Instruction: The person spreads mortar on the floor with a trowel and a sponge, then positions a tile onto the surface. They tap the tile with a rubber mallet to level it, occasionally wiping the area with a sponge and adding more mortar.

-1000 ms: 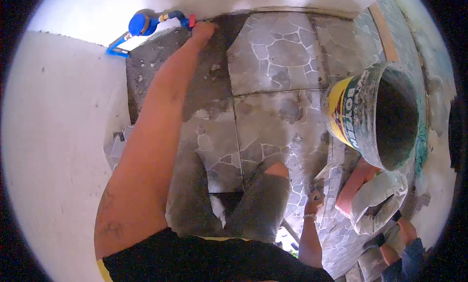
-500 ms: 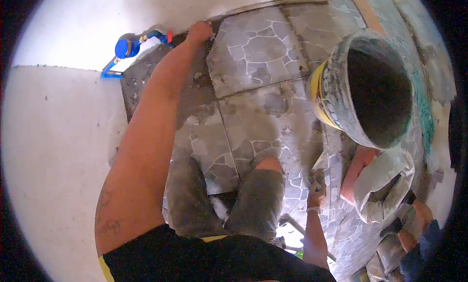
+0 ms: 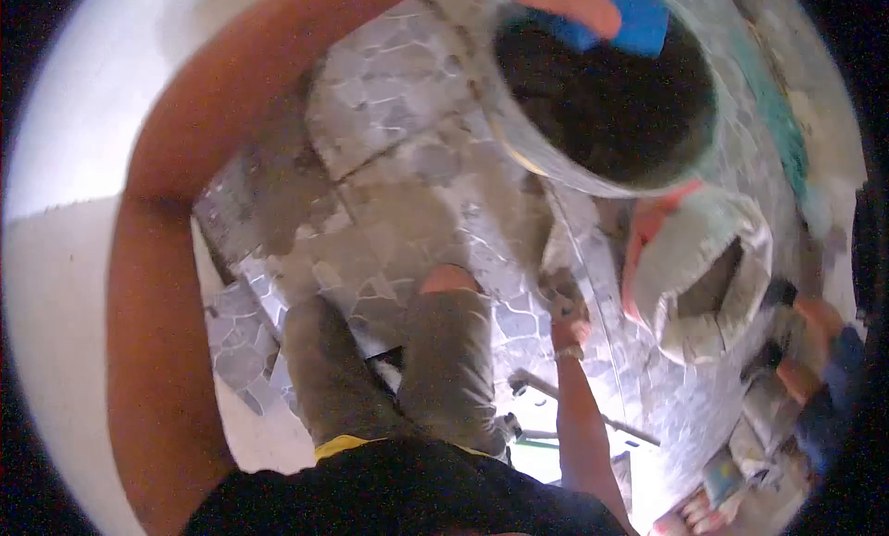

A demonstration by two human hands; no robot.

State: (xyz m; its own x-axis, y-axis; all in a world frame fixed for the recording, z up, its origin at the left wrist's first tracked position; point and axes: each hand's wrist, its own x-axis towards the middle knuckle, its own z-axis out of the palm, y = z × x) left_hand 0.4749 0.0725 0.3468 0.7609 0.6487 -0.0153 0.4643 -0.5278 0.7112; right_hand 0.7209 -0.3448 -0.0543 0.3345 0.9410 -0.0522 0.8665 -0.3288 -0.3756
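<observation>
My left hand [image 3: 593, 8] reaches across the top of the view to the far side of a large bucket [image 3: 519, 147] with a dark inside. Its fingers are at a smooth blue object [image 3: 644, 19] that overlaps the bucket's mouth; I cannot tell what kind of thing it is. Lower down, my right hand [image 3: 569, 325] is closed around the handle of a trowel [image 3: 557, 249]. The trowel's blade points away from me, low over the stone-patterned floor tiles [image 3: 370, 82].
An open white sack [image 3: 681, 295] stands right of the trowel, below the bucket. Green netting [image 3: 782, 129] lies along the far right. Another person's legs [image 3: 806, 379] show at the lower right. A pale wall [image 3: 65, 286] rises on the left.
My left hand has swung from the floor by the wall over to the bucket and the blue object. The view has shifted, and my right hand still grips the trowel.
</observation>
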